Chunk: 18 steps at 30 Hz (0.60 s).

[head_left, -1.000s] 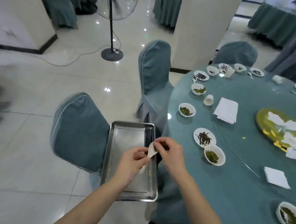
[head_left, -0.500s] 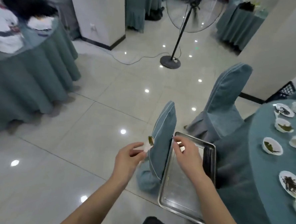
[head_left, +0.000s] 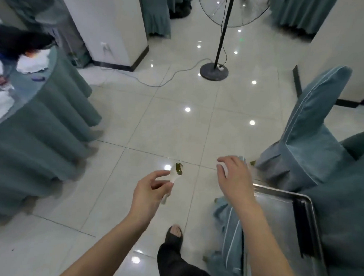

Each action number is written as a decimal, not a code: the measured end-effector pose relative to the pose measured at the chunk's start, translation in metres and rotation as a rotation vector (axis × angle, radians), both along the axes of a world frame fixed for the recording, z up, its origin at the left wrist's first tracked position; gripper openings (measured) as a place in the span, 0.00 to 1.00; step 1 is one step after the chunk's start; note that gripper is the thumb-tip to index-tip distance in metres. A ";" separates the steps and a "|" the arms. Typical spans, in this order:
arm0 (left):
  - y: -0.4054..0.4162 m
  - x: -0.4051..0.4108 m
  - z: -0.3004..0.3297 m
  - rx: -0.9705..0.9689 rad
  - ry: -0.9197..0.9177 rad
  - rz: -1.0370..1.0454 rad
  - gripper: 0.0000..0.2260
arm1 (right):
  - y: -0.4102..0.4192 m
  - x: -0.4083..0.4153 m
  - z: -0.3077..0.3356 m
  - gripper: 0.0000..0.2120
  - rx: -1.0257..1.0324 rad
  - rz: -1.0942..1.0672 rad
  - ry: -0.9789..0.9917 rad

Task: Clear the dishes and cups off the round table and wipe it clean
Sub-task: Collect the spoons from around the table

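While the left hand (head_left: 150,191) pinches a white spoon (head_left: 174,175) by its handle between thumb and fingers, the spoon's bowl points up and away from the body and carries a scrap of green leaf (head_left: 178,168). The spoon hangs over the glossy tiled floor (head_left: 135,124), clear of any table. The right hand (head_left: 235,179) hovers beside it with fingers loosely spread and nothing in them, above the back of a teal-covered chair (head_left: 228,230). On that chair's seat, just right of the forearm, lies a metal tray (head_left: 278,218), with dark chopsticks (head_left: 302,226) along its far-right edge. A second covered chair (head_left: 311,128) stands farther off to the right, and beyond it the teal cloth of the round table (head_left: 356,191) drapes down at the frame's edge; none of its dishes show. Below, a sandalled foot (head_left: 174,233) steps on the tiles. At the left stands another table (head_left: 35,116) skirted in teal, with white cloths (head_left: 32,61) on its top. A pedestal fan (head_left: 218,54) stands at the back, its cable trailing across the floor.
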State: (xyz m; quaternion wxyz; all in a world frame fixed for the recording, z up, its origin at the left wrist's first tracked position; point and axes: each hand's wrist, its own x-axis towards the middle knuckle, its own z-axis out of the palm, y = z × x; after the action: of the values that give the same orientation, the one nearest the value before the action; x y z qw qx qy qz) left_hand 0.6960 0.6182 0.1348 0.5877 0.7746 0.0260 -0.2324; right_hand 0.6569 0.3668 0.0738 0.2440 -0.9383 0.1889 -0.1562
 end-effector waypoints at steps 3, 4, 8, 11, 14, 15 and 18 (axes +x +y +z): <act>-0.015 0.073 0.011 0.057 0.026 -0.041 0.11 | -0.018 0.073 -0.005 0.10 0.036 -0.048 0.037; -0.023 0.096 0.014 0.055 0.028 -0.062 0.11 | -0.027 0.094 -0.006 0.10 0.041 -0.062 0.025; -0.076 0.181 0.013 0.019 0.066 -0.075 0.12 | -0.062 0.165 -0.009 0.10 0.059 -0.080 0.043; -0.120 0.223 0.004 -0.006 0.115 -0.094 0.11 | -0.085 0.190 -0.006 0.11 0.054 -0.137 0.061; -0.164 0.266 -0.002 -0.027 0.139 -0.165 0.11 | -0.114 0.205 -0.005 0.10 0.043 -0.188 0.093; -0.179 0.280 -0.004 -0.036 0.147 -0.187 0.11 | -0.126 0.210 -0.005 0.10 0.050 -0.215 0.104; -0.227 0.320 -0.010 -0.074 0.178 -0.271 0.11 | -0.162 0.227 -0.002 0.10 0.039 -0.329 0.118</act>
State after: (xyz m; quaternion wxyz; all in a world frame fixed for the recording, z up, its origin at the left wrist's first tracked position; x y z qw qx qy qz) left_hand 1.0155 0.3911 0.1252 0.5743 0.7251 -0.0352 -0.3783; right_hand 0.8836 0.2051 0.0717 0.2219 -0.8973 0.3569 -0.1349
